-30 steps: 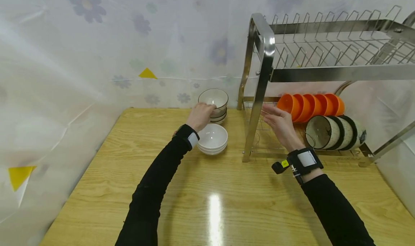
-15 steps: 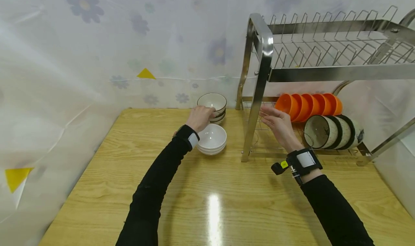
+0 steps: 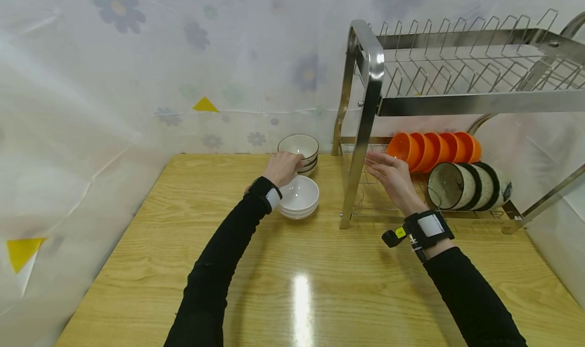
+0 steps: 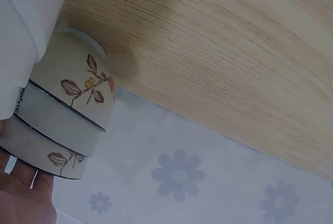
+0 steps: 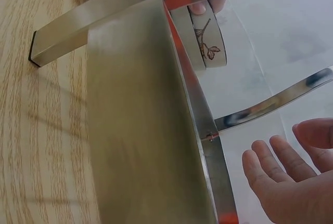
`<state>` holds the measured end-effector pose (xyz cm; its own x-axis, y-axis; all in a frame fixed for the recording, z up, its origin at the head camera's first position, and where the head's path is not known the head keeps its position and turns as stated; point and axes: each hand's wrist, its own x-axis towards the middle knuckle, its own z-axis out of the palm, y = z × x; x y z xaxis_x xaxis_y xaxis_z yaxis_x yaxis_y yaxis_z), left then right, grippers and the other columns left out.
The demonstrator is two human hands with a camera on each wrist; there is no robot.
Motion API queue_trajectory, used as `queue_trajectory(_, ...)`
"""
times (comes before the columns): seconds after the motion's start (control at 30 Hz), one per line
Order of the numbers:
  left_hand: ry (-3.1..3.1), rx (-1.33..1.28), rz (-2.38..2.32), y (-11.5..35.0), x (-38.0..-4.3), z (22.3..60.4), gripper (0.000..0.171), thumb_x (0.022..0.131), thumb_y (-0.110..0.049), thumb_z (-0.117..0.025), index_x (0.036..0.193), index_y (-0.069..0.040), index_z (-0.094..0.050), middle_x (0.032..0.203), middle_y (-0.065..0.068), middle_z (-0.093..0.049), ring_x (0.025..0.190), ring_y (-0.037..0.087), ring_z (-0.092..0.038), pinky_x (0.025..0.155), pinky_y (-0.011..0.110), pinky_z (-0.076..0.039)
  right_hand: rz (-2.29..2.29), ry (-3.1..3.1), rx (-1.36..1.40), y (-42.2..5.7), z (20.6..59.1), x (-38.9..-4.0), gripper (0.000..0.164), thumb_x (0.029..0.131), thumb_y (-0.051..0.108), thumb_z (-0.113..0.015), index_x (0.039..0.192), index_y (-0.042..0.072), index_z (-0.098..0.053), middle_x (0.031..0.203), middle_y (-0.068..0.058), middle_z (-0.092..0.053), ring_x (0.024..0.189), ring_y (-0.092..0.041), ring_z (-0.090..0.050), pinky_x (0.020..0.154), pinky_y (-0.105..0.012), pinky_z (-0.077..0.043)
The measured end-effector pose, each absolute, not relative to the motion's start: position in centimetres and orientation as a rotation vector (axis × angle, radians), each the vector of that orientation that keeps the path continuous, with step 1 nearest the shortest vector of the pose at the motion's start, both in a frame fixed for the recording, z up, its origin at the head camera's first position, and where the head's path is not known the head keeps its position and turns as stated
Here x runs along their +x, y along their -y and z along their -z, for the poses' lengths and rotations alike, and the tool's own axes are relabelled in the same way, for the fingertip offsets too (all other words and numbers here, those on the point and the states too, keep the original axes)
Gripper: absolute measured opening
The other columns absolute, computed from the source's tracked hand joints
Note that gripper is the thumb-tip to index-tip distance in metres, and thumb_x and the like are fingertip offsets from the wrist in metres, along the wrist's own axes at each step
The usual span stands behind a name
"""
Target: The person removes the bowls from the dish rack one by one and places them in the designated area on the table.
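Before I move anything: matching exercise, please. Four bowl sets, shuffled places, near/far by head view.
1. orange bowls
2. white bowls
3. leaf-print bowls
4. speckled bowls

A. outside the rack, farther stack
B. in the rack, front row
C. outside the rack, nearer stack
D. in the rack, back row

Pairs: 1-D, 2-C, 3-A, 4-B

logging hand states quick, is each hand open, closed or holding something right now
Left hand: closed, pinching the top dark-rimmed bowl of the stack.
Right hand: open, holding nothing, by the dish rack.
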<state>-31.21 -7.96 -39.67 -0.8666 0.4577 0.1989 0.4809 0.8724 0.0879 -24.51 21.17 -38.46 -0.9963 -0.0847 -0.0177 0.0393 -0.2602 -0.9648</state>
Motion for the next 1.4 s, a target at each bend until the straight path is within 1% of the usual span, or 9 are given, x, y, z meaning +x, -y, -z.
queue_trajectory(0.07,2.878,-0.723,0.198,7.9,-31.2,39.6,0.021,0.104,-0.025,-0.057,0.109,-0.014,-0.074,0.098,0.007,-0.077,0.089,0.027,-0.073,0.073,0.039,-0.061,2.433,-1.857,-0.053,-21.2,38.4,-24.5,0.033,0.102,-0.004,-0.048,0.125,0.013,-0.064,0.115,0.012,-0.068,0.11,-0.003,-0.067,0.092,-0.013,-0.055)
queue_trajectory(0.27,2.897,-0.715,0.191,7.9,-31.0,39.5,0.021,0.104,-0.024,-0.056,0.109,-0.014,-0.074,0.098,0.006,-0.077,0.089,0.026,-0.073,0.074,0.038,-0.061,2.387,-1.884,-0.019,-21.1,38.3,-24.4,0.046,0.102,-0.002,-0.048,0.148,-0.002,-0.044,0.117,0.012,-0.065,0.112,-0.003,-0.065,0.105,-0.018,-0.05)
queue_trajectory(0.4,2.905,-0.715,0.172,7.8,-31.0,39.4,0.021,0.105,-0.023,-0.056,0.106,-0.012,-0.074,0.096,0.007,-0.076,0.087,0.026,-0.072,0.074,0.038,-0.06,2.357,-1.913,0.001,-21.1,38.3,-24.3,0.049,0.103,-0.001,-0.048,0.151,-0.004,-0.041,0.119,0.013,-0.062,0.11,0.0,-0.064,0.114,-0.022,-0.044)
queue_trajectory(0.67,2.944,-0.74,0.159,7.6,-31.1,39.5,0.024,0.105,-0.024,-0.054,0.108,-0.01,-0.072,0.096,0.008,-0.076,0.087,0.025,-0.072,0.075,0.037,-0.059,2.396,-1.892,-0.043,-21.1,38.6,-24.2,0.033,0.102,-0.003,-0.047,0.128,0.01,-0.063,0.117,0.011,-0.064,0.103,0.002,-0.068,0.1,-0.015,-0.052)
queue_trajectory(0.83,2.96,-0.741,0.149,7.6,-31.0,39.5,0.024,0.106,-0.025,-0.052,0.107,-0.01,-0.071,0.096,0.007,-0.075,0.089,0.026,-0.071,0.079,0.039,-0.058,2.388,-1.894,-0.065,-21.3,38.6,-24.1,0.039,0.103,-0.003,-0.047,0.141,0.001,-0.053,0.118,0.012,-0.064,0.11,-0.001,-0.066,0.102,-0.016,-0.052)
queue_trajectory(1.0,2.967,-0.776,0.166,7.8,-30.8,39.2,0.026,0.107,-0.025,-0.051,0.115,-0.009,-0.069,0.104,0.008,-0.075,0.101,0.027,-0.071,0.102,0.042,-0.053,2.174,-2.172,-0.09,-21.6,38.4,-23.7,0.046,0.105,0.005,-0.047,0.15,-0.003,-0.043,0.135,0.002,-0.061,0.116,0.0,-0.061,0.11,-0.021,-0.048)
queue_trajectory(1.1,2.97,-0.803,0.198,8.0,-30.5,39.0,0.032,0.107,-0.026,-0.049,0.13,-0.008,-0.064,0.121,0.011,-0.072,0.12,0.028,-0.066,0.121,0.043,-0.038,1.92,-2.463,-0.131,-21.9,38.2,-23.4,0.044,0.106,0.012,-0.048,0.148,0.003,-0.048,0.149,-0.01,-0.054,0.115,0.003,-0.056,0.113,-0.028,-0.046)
queue_trajectory(1.2,2.969,-0.805,0.219,8.2,-30.2,38.9,0.04,0.108,-0.027,-0.048,0.143,-0.008,-0.054,0.139,0.012,-0.063,0.137,0.028,-0.054,0.129,0.043,-0.025,1.72,-2.683,-0.202,-22.3,38.1,-23.1,0.042,0.105,0.014,-0.049,0.146,0.004,-0.052,0.151,-0.018,-0.052,0.121,-0.007,-0.057,0.109,-0.027,-0.047)
queue_trajectory(1.4,2.963,-0.798,0.277,8.4,-29.5,38.9,0.045,0.109,-0.03,-0.046,0.149,-0.011,-0.047,0.153,0.011,-0.051,0.151,0.029,-0.037,0.131,0.042,-0.018,1.445,-2.969,-0.357,-23.1,37.8,-22.6,0.041,0.101,0.006,-0.049,0.141,0.003,-0.057,0.146,-0.024,-0.054,0.131,-0.045,-0.053,0.104,-0.061,-0.048)
